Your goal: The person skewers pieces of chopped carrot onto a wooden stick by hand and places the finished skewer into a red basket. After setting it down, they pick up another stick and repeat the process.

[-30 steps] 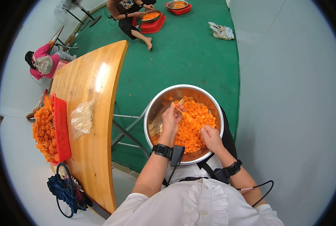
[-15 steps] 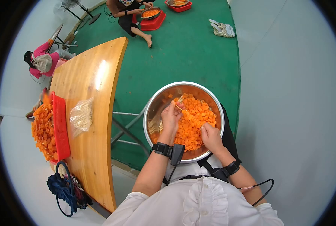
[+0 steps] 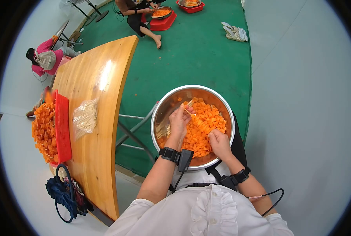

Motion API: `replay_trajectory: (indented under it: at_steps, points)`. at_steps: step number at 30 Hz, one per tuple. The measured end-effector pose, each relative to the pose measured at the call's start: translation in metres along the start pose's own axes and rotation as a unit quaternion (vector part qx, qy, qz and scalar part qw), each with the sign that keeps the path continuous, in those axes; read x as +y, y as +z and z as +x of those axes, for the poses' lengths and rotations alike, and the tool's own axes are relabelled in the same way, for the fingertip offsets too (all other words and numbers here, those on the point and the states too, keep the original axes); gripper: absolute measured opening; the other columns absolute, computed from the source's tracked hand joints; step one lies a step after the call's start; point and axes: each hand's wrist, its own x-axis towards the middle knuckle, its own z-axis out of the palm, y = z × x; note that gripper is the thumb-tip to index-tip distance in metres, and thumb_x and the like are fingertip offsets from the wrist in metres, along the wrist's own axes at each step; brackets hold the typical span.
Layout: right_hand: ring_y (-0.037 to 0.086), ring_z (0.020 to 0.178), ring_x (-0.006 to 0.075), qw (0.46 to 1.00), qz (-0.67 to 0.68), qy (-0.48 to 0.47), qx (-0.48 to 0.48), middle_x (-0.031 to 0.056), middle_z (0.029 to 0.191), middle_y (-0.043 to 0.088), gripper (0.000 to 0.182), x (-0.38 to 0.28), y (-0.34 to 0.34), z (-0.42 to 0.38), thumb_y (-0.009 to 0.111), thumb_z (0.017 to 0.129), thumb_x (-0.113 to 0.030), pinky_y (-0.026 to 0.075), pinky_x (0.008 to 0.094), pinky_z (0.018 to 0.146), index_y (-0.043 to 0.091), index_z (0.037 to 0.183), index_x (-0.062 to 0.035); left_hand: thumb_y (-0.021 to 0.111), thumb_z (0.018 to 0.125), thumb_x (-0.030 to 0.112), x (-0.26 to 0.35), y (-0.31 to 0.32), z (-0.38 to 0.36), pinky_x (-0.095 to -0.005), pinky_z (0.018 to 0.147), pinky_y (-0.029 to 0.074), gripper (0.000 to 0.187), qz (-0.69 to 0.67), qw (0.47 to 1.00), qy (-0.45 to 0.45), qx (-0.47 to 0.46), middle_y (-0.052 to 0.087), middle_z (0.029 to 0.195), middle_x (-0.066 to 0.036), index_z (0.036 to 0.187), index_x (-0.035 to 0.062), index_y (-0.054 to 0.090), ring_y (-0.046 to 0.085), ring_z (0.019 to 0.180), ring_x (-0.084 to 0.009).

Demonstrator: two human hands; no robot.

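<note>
A metal bowl [image 3: 156, 138] in my lap is full of cut orange pieces [image 3: 201, 145] that look like carrot. Over it, my left hand [image 3: 178, 122] pinches the bare end of a thin wooden skewer [image 3: 187, 112]. Orange pieces appear threaded along the skewer toward my right hand [image 3: 220, 144]. That hand is closed at the skewer's other end, probably on a carrot piece, though its fingertips are mostly hidden. Several loose sticks [image 3: 168, 131] lie inside the bowl beside my left wrist.
Left of me, a wooden table [image 3: 101, 157] bears a plastic bag of sticks [image 3: 85, 117] and a red basket [image 3: 62, 129] heaped with skewered orange pieces. A blue bag [image 3: 61, 194] sits at its near end. Farther off are two people, red tubs [image 3: 163, 24] and shoes [image 3: 235, 32].
The view has shifted slightly, so the table and basket sit a little differently in frame. Both hands keep nearly the same hold over the bowl.
</note>
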Motion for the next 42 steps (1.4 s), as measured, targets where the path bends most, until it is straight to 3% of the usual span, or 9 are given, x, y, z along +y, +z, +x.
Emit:
replay_trajectory:
  at_steps: [1,7,10,13,16,20,32,39,42]
  points:
    - [0.054,0.05,0.0339,0.996,-0.083,-0.02,0.002,0.02,0.057,0.05,0.017,-0.005,-0.001,-0.001,0.049,0.086,-0.011,0.042,0.0392,0.046,0.048,0.073,-0.0008,0.049,0.092,0.029,0.0,0.0,0.0,-0.0278,0.068,0.048,0.027,-0.003,1.0,0.002,0.0,0.063,0.086,-0.011,0.093,0.003,0.056,0.062,0.079,-0.018]
    - [0.053,0.045,0.0273,0.969,-0.218,-0.111,0.037,0.0133,0.053,0.051,0.02,-0.005,0.003,-0.002,0.048,0.088,-0.013,0.041,0.0344,0.043,0.047,0.071,-0.0018,0.049,0.092,0.03,0.0,0.0,-0.001,-0.0264,0.064,0.047,0.028,-0.01,1.0,-0.006,0.002,0.063,0.085,-0.011,0.093,0.0029,0.056,0.063,0.079,-0.0183]
    - [0.044,0.039,0.0143,0.94,0.243,0.229,-0.071,0.0021,0.05,0.045,0.017,0.009,0.007,0.0,0.049,0.089,-0.015,0.034,0.0261,0.038,0.05,0.077,-0.003,0.049,0.092,0.029,0.002,0.0,-0.001,-0.0262,0.063,0.047,0.027,-0.01,1.0,-0.003,0.002,0.063,0.085,-0.011,0.093,0.003,0.056,0.063,0.079,-0.0187]
    - [0.035,0.042,0.0054,0.727,0.553,0.374,-0.161,-0.0046,0.052,0.037,0.014,0.011,-0.011,0.008,0.049,0.09,-0.015,0.027,0.0186,0.038,0.051,0.083,-0.0027,0.049,0.092,0.028,0.0,0.0,-0.001,-0.0269,0.065,0.048,0.026,0.007,1.0,-0.003,-0.009,0.063,0.086,-0.01,0.092,0.003,0.056,0.064,0.079,-0.0193]
    - [0.033,0.042,0.0057,0.698,0.581,0.389,-0.155,-0.0041,0.052,0.035,0.012,0.009,-0.005,0.009,0.049,0.089,-0.013,0.025,0.0176,0.039,0.051,0.086,-0.002,0.05,0.091,0.028,-0.004,0.002,-0.004,-0.0275,0.067,0.049,0.026,0.002,1.0,-0.004,-0.016,0.063,0.086,-0.01,0.091,0.0028,0.057,0.064,0.078,-0.0194]
    - [0.035,0.043,0.0057,0.786,0.491,0.356,-0.121,-0.0033,0.053,0.038,0.014,-0.006,-0.003,0.008,0.047,0.09,-0.014,0.026,0.0182,0.039,0.05,0.085,-0.0019,0.05,0.091,0.027,-0.002,0.006,-0.006,-0.0277,0.068,0.049,0.025,-0.009,1.0,-0.011,-0.018,0.063,0.087,-0.01,0.091,0.0025,0.057,0.063,0.08,-0.0189]
    - [0.033,0.041,0.0054,0.88,0.379,0.287,-0.025,-0.0029,0.053,0.039,0.016,-0.012,0.008,0.006,0.045,0.091,-0.014,0.027,0.0177,0.038,0.051,0.081,-0.0026,0.051,0.09,0.027,0.003,0.012,-0.009,-0.0288,0.068,0.048,0.025,0.039,0.997,-0.033,-0.058,0.063,0.092,-0.01,0.095,0.0039,0.058,0.062,0.085,-0.0178]
    - [0.035,0.045,0.0058,0.849,0.426,0.306,-0.063,-0.0025,0.055,0.039,0.017,-0.006,0.004,0.01,0.042,0.093,-0.016,0.029,0.0188,0.041,0.049,0.082,-0.004,0.05,0.091,0.028,0.005,0.012,-0.008,-0.0274,0.069,0.047,0.028,-0.032,0.999,-0.027,-0.023,0.063,0.092,-0.01,0.101,0.0032,0.058,0.06,0.076,-0.015]
    - [0.036,0.047,0.0063,0.864,0.401,0.303,-0.019,-0.0025,0.057,0.04,0.018,-0.007,0.002,0.007,0.043,0.093,-0.017,0.029,0.0185,0.044,0.047,0.08,-0.0061,0.05,0.09,0.022,0.001,0.0,0.008,-0.024,0.063,0.046,0.028,0.061,0.986,0.116,0.107,0.064,0.088,-0.007,0.103,-0.0008,0.059,0.058,0.068,-0.0104]
